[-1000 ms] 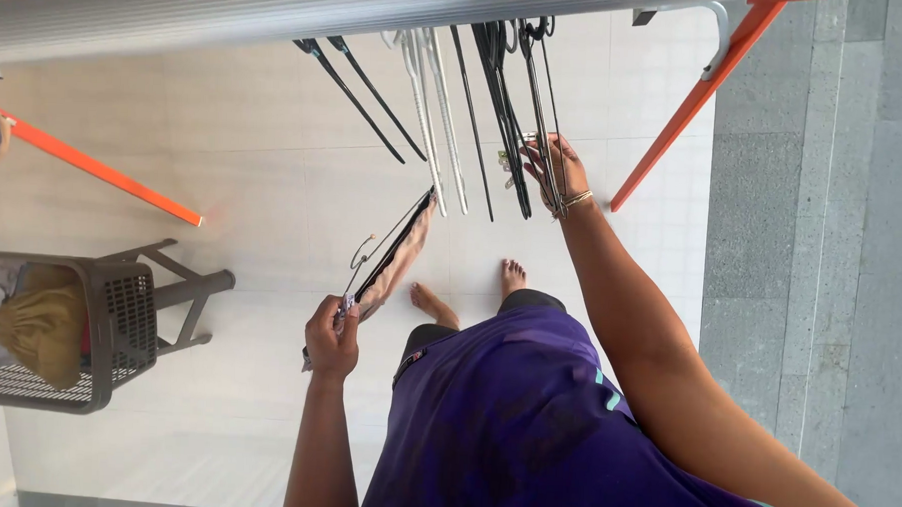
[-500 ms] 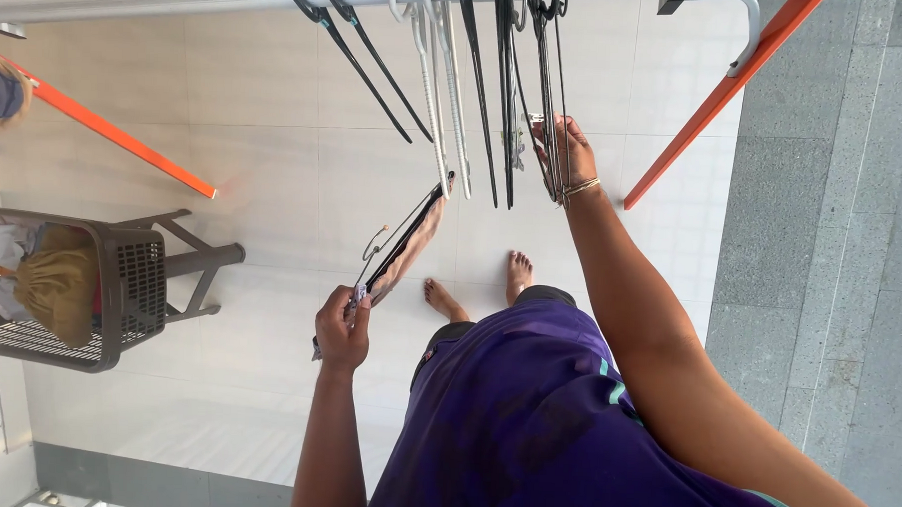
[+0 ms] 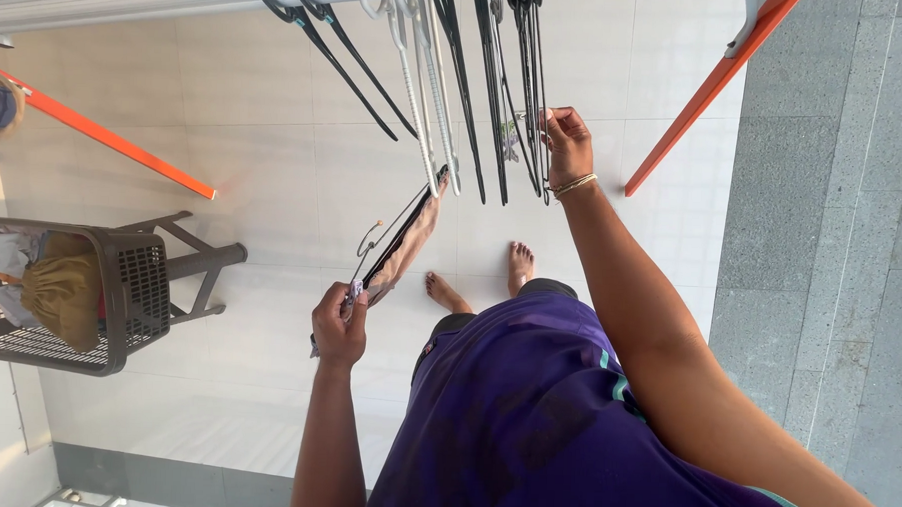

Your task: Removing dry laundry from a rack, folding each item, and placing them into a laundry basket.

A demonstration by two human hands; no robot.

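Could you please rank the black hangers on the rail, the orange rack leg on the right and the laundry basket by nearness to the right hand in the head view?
1. Black hangers: touching the right hand.
2. Orange rack leg: just to the hand's right.
3. Laundry basket: far left, on a stool.

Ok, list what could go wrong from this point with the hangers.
1. The left hand pinches the hanger with the beige garment only at its lower end; it might slip onto the tiled floor.
2. The right hand reaches among tightly bunched black hangers on the rack rail; hooks could tangle or one could get knocked off.
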